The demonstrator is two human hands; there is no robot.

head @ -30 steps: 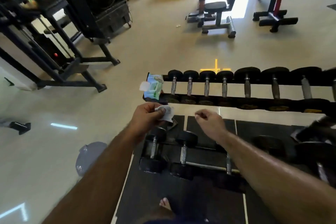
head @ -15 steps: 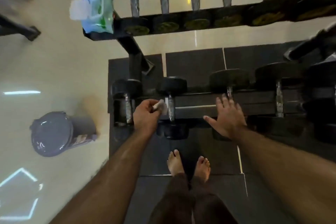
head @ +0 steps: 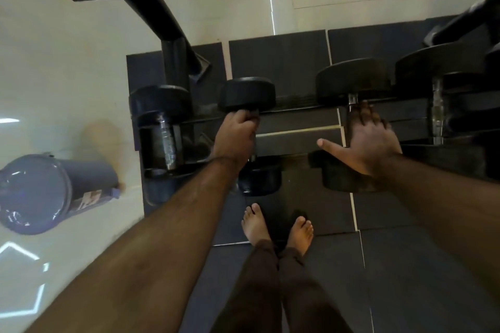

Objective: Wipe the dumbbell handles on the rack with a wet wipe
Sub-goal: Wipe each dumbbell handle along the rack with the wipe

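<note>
Your left hand is curled round the handle of the second dumbbell on the low rack; the wipe is hidden inside that grip, so you cannot confirm it covers the metal. Your right hand lies flat with fingers spread on the third dumbbell beside it, gripping nothing. To do this stroke well, keep the wipe wrapped round the bar, twist as you slide from one head to the other, and press lightly. The right palm looks well placed for bracing; keep it there. The first dumbbell, to the left, shows a bare handle. Mind your bare feet just below the rack.
</note>
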